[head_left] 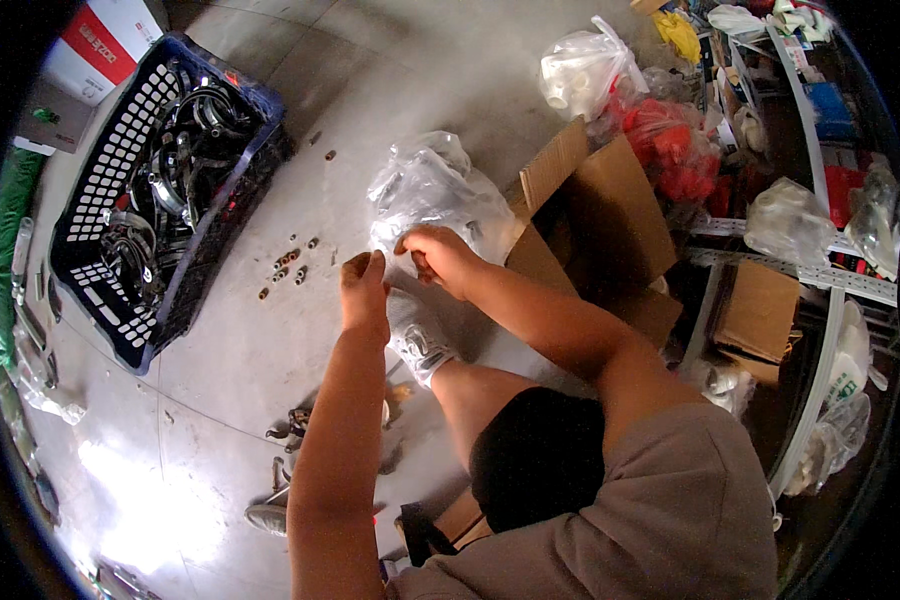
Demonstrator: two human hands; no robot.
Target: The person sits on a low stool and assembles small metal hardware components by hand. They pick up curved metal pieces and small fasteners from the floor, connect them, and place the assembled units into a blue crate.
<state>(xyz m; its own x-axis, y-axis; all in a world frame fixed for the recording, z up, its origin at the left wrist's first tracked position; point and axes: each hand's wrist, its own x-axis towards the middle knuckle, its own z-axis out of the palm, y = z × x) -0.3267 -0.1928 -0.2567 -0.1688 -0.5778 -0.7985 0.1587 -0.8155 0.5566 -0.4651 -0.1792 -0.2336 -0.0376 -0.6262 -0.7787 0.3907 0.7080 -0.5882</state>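
Observation:
My left hand [363, 290] is raised over the floor with thumb and fingertips pinched together. Close to its right, my right hand [442, 260] has its fingers curled in; whatever either hand holds is too small or hidden to make out. Just beyond both hands lies a crumpled clear plastic bag [435, 195] with pale contents. Several small metal cylindrical pieces [288, 262] are scattered on the floor left of my left hand. My foot in a white shoe [420, 340] stands below the hands.
A dark plastic basket [210, 240] of curved metal parts stands at the left. An open cardboard box [620, 210] is right of the bag, beside bagged red items [670, 145]. Metal shelving [805, 270] lines the right side. Loose metal parts [280, 480] lie near my left forearm.

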